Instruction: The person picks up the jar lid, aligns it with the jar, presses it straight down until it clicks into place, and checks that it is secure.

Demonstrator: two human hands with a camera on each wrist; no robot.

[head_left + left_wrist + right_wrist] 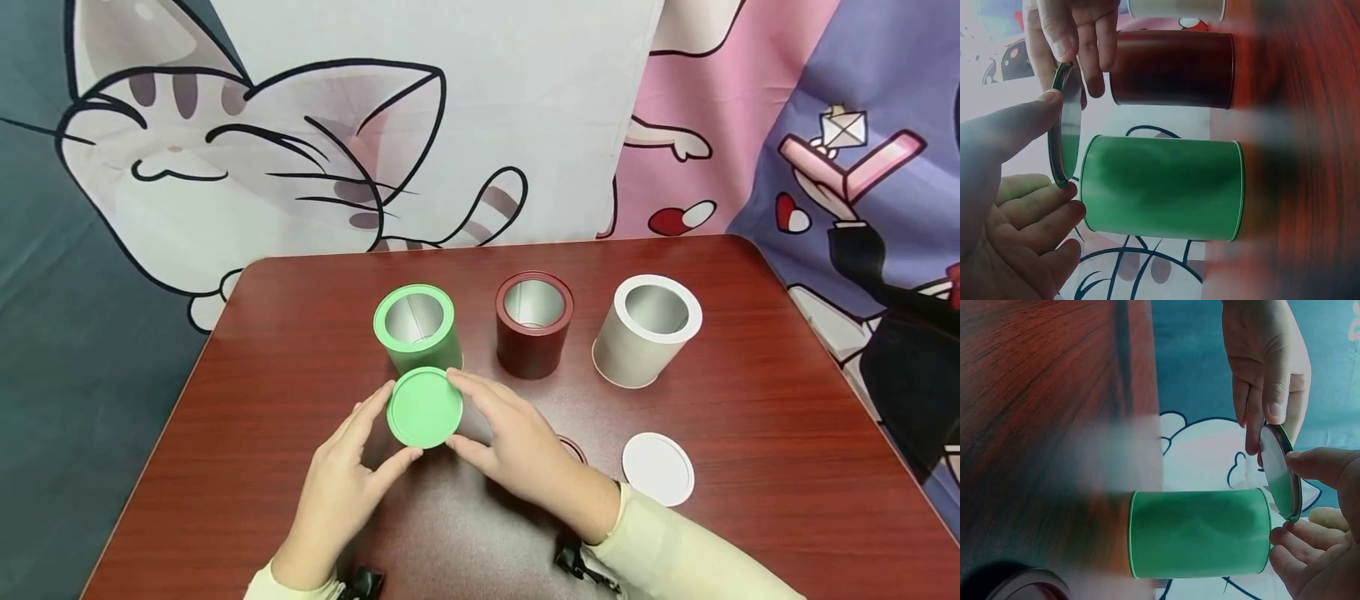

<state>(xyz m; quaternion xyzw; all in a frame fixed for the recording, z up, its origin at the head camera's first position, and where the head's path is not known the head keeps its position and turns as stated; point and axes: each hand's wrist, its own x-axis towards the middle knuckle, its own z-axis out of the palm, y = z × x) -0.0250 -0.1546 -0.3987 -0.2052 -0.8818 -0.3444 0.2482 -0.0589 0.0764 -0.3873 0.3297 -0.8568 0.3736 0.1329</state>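
Note:
A round green lid [425, 407] is held up between both hands, just in front of the open green can [420, 354]. My left hand [347, 471] pinches the lid's left edge between thumb and fingers. On the opposite edge, my right hand [517, 437] pinches it the same way. Seen edge-on in the left wrist view, the lid [1067, 125] is above the level of the green can's [1163, 187] rim and apart from the can. The right wrist view also shows the lid [1280, 472] tilted, its pale underside partly visible.
An open dark red can [531, 350] and an open white can [633, 358] stand to the right of the green one. A white lid [658, 469] lies flat at the right. A dark red lid [573, 447] is mostly hidden behind my right hand. A cartoon-printed cloth hangs behind the table [255, 433].

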